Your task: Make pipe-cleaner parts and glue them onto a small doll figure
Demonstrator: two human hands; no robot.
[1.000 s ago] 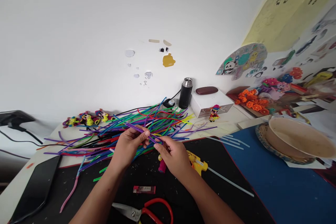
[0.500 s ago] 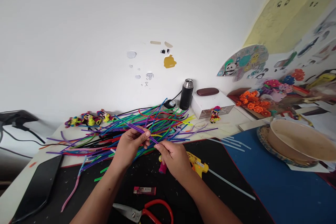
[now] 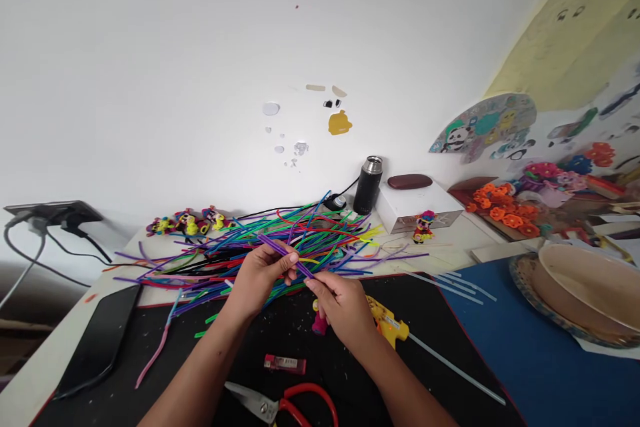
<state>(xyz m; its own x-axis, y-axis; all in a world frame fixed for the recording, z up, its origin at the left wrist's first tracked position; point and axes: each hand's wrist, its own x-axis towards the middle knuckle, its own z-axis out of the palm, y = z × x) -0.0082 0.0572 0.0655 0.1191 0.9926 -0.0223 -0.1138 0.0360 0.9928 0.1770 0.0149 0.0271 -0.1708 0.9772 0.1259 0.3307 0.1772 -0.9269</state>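
Observation:
Purple pipe cleaners (image 3: 304, 269) stretch slantwise between my hands above the black mat; how many there are I cannot tell. My left hand (image 3: 265, 273) pinches them near the upper part, thumb on top. Lower down, my right hand (image 3: 343, 303) closes its thumb and fingers on the other end. Behind both hands spreads a large heap of coloured pipe cleaners (image 3: 220, 260). A yellow glue gun (image 3: 390, 320) with a long glue stick lies partly hidden by my right hand. Beside that hand is a small magenta and yellow piece (image 3: 319, 324).
Red-handled scissors (image 3: 283, 405) and a lighter (image 3: 285, 363) lie in front on the mat. A black phone (image 3: 100, 340) is at left. Behind stand a black flask (image 3: 368, 187), a white box (image 3: 420, 203) and small figures (image 3: 190, 221). A large bowl (image 3: 590, 287) sits right.
The whole view has shifted, so things appear farther right and slightly lower. Both hands keep hold of the purple pipe cleaners in nearly the same pose.

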